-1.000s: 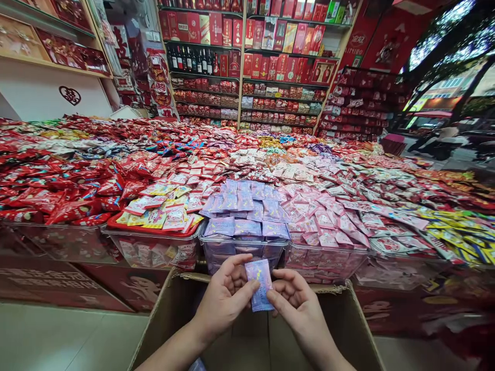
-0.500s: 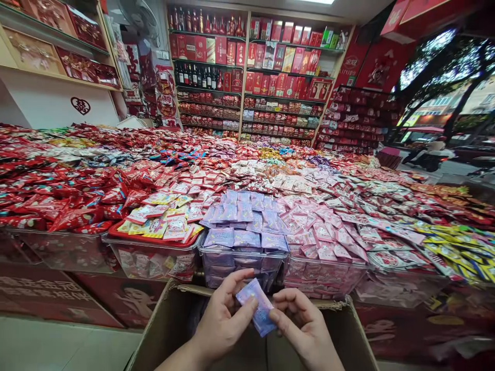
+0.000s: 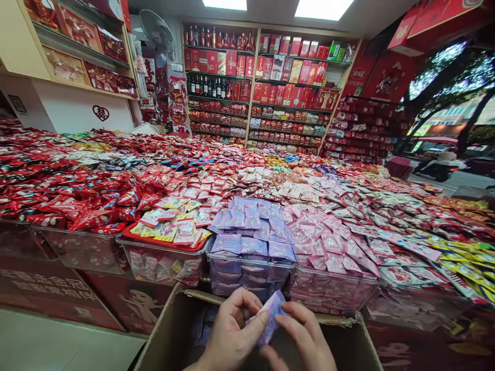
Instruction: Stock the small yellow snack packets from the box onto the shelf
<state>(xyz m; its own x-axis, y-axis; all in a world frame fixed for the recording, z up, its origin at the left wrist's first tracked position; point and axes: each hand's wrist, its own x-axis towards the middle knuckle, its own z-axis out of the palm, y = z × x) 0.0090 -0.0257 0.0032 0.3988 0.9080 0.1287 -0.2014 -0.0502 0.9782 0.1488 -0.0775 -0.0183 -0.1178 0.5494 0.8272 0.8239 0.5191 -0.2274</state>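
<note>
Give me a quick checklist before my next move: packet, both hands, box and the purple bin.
1. Small purple rectangular wrapped packet held: ok, in the left hand's grip, thumb across it.
2. Right hand gripping too: cannot tell; fingertips are at the packet's edge, but blurred.
3. Wrapper intact: cannot tell; blurred and partly covered.
4. Brown cardboard box open beneath the hands: ok.
5. Box contents fully visible: not ok; the hands block part.
6. Clear plastic bin upright: ok, purple packets heaped above its rim.
</note>
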